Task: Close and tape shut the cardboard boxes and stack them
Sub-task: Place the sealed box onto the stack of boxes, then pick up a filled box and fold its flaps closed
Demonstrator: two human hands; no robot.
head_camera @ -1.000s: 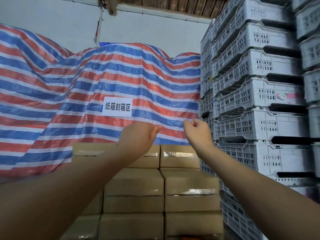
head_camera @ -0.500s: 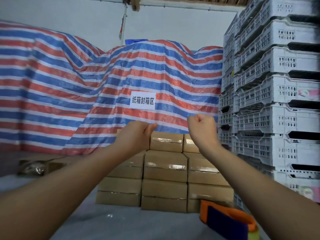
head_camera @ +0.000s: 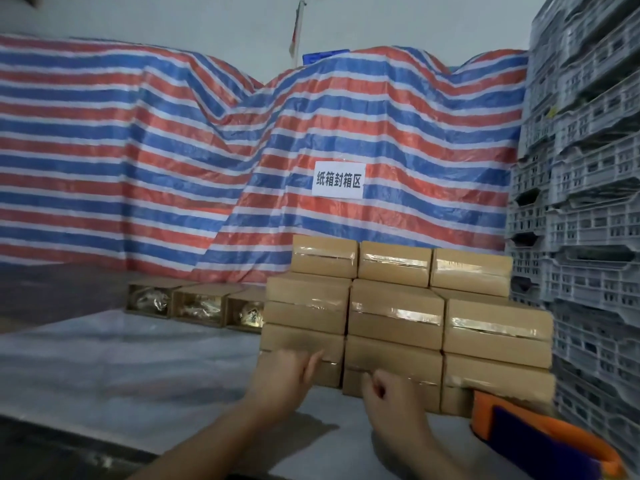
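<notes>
Since half a second ago our view has tipped down: the red, white and blue striped tarpaulin (head_camera: 173, 161) sits higher in the frame, and more of the pale grey plastic-covered counter (head_camera: 121, 368) shows. The stacked grey plastic crates (head_camera: 588, 202) stay at the right. The stack of taped brown cardboard boxes (head_camera: 394, 313), three rows high, stands on the counter against the tarpaulin, and now we see its bottom row in full. Three open brown cardboard boxes (head_camera: 197, 303) with shiny contents show to its left. The orange and dark blue tape dispenser (head_camera: 540, 438) at lower right looms larger, cut off by the frame edge.

Our hands have come down from tarpaulin height to the stack's bottom row. The left hand (head_camera: 287, 375) is in front of the lower left box with fingers loosely extended; we cannot tell whether it touches the cardboard. The right hand (head_camera: 388, 393) is curled into a fist holding nothing we can see. Blur smears the crates' detail.
</notes>
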